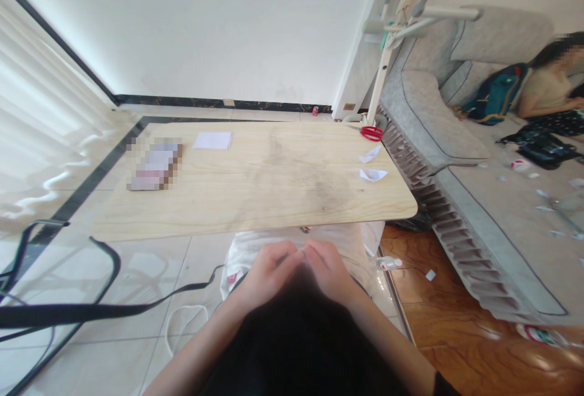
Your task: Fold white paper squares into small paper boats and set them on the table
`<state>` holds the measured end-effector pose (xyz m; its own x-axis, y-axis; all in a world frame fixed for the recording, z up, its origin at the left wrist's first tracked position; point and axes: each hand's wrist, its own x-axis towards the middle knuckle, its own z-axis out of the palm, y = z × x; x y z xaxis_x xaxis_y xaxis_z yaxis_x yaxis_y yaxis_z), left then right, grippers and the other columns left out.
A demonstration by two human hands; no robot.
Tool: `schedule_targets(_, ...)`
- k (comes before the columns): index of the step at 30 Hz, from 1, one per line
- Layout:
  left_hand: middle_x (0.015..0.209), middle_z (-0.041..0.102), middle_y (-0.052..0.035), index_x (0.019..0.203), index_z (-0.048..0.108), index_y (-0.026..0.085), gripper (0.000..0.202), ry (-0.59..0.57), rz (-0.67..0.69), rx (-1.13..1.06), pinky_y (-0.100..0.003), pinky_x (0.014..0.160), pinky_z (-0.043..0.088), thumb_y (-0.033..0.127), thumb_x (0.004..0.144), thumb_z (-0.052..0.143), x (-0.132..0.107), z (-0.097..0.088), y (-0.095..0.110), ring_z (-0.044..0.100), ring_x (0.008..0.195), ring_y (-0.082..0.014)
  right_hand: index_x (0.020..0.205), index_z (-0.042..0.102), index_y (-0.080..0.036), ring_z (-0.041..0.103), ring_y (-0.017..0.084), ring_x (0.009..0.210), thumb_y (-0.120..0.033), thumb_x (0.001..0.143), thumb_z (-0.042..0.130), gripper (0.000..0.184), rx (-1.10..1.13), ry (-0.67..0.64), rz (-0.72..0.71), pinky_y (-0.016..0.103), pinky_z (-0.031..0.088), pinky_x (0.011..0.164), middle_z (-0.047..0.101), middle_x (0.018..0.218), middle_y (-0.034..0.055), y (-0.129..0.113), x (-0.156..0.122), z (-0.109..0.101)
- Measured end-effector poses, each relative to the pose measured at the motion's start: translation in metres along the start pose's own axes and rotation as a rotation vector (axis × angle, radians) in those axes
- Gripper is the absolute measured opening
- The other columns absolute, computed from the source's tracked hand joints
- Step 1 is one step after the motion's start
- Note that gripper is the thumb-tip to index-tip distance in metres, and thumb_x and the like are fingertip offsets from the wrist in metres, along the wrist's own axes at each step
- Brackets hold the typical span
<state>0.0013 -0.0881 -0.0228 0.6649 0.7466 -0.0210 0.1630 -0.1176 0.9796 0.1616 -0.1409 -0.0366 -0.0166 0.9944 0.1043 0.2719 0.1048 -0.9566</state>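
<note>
Close to my body, just short of the table's near edge, my left hand [275, 267] and my right hand [325, 267] meet at the fingertips. Both have curled, closed fingers. Whatever they pinch between them, if anything, is too small or hidden to make out. Beyond them stands a light wooden table [237, 186]. Toward its right end lie two small folded white papers, a nearer one [373, 175] and a farther one [370, 154]. Red-handled scissors [371, 134] rest at the far right corner. A stack of white paper [213, 140] lies at the back left.
A blurred-out rectangular object [155, 166] lies on the table's left part. Black straps [137, 309] stretch across the lower left. On the floor at right are a plastic bottle [389, 263] and a paper scrap [430, 275]. A person sits on the grey sofa [429, 107].
</note>
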Motion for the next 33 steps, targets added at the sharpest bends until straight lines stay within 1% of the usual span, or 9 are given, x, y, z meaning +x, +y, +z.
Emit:
schedule_targets(6,0.052,0.051,0.0025,0.057,0.053,0.017,0.044,0.084,-0.014,0.048,-0.022,0.054,0.037,0.041,0.094,0.051,0.002,-0.002,0.003,0.049,0.052,-0.0105,0.061,0.042,-0.02,0.04,0.012,0.056,-0.034,0.096,0.044,0.037,0.061,0.026,0.041,0.026,0.03,0.054,0.04,0.058,-0.0041,0.006,0.002,0.0)
schedule_targets(9,0.052,0.051,0.0024,0.056,0.052,0.017,0.045,0.127,-0.007,0.081,-0.022,0.054,0.036,0.041,0.094,0.051,0.002,-0.004,0.003,0.049,0.052,-0.0106,0.06,0.041,-0.02,0.038,0.012,0.056,-0.037,0.095,0.048,0.039,0.035,0.021,0.051,0.026,0.03,0.053,0.038,0.057,-0.0045,0.006,0.003,0.0)
schedule_targets(14,0.052,0.05,0.0029,0.057,0.052,0.017,0.045,0.124,0.017,0.086,-0.023,0.053,0.036,0.043,0.094,0.049,0.003,-0.001,-0.003,0.047,0.051,-0.0109,0.059,0.041,-0.02,0.036,0.012,0.055,-0.035,0.095,0.048,0.039,-0.006,0.024,0.032,0.026,0.028,0.053,0.036,0.056,-0.0047,0.001,0.002,-0.001)
schedule_targets(18,0.05,0.05,0.0026,0.056,0.052,0.018,0.046,0.123,-0.058,0.035,-0.023,0.053,0.037,0.046,0.092,0.051,0.002,0.0,-0.003,0.048,0.051,-0.0115,0.057,0.036,-0.021,0.034,0.012,0.054,-0.035,0.094,0.049,0.042,-0.024,0.031,0.004,0.027,0.026,0.052,0.033,0.055,-0.0052,0.001,0.001,-0.002)
schedule_targets(21,0.052,0.053,0.0015,0.056,0.052,0.018,0.045,0.108,-0.094,0.013,-0.023,0.053,0.038,0.046,0.091,0.052,0.001,-0.002,-0.001,0.05,0.053,-0.0124,0.057,0.037,-0.021,0.035,0.012,0.054,-0.037,0.095,0.048,0.043,-0.024,0.033,-0.007,0.027,0.027,0.053,0.034,0.054,-0.0049,0.0,0.001,-0.003)
schedule_targets(24,0.053,0.052,0.0013,0.055,0.051,0.018,0.043,0.089,-0.057,0.011,-0.023,0.053,0.038,0.043,0.091,0.052,-0.001,-0.004,-0.001,0.049,0.054,-0.0125,0.057,0.04,-0.02,0.036,0.012,0.055,-0.039,0.095,0.047,0.043,-0.012,0.023,0.005,0.028,0.028,0.054,0.036,0.055,-0.0043,-0.002,0.001,-0.003)
schedule_targets(27,0.051,0.05,0.0015,0.054,0.05,0.018,0.044,0.092,-0.022,0.009,-0.024,0.052,0.037,0.039,0.092,0.05,-0.002,-0.004,-0.004,0.048,0.052,-0.0121,0.057,0.042,-0.02,0.036,0.012,0.055,-0.043,0.095,0.046,0.044,0.017,0.015,0.023,0.028,0.028,0.054,0.036,0.056,-0.0041,-0.004,0.001,-0.003)
schedule_targets(31,0.049,0.05,0.002,0.055,0.051,0.018,0.043,0.104,-0.001,0.02,-0.023,0.051,0.036,0.038,0.093,0.049,-0.003,-0.004,-0.006,0.047,0.051,-0.0114,0.057,0.042,-0.02,0.036,0.012,0.052,-0.053,0.094,0.045,0.049,0.104,-0.001,0.074,0.028,0.028,0.051,0.037,0.054,-0.0042,-0.001,0.002,-0.002)
schedule_targets(33,0.05,0.05,0.0023,0.056,0.051,0.018,0.043,0.111,0.016,0.028,-0.023,0.052,0.036,0.038,0.094,0.048,-0.004,-0.004,-0.006,0.047,0.051,-0.011,0.055,0.04,-0.021,0.035,0.012,0.051,-0.058,0.092,0.045,0.053,0.122,-0.001,0.055,0.028,0.026,0.05,0.037,0.052,-0.0044,0.002,0.001,-0.002)
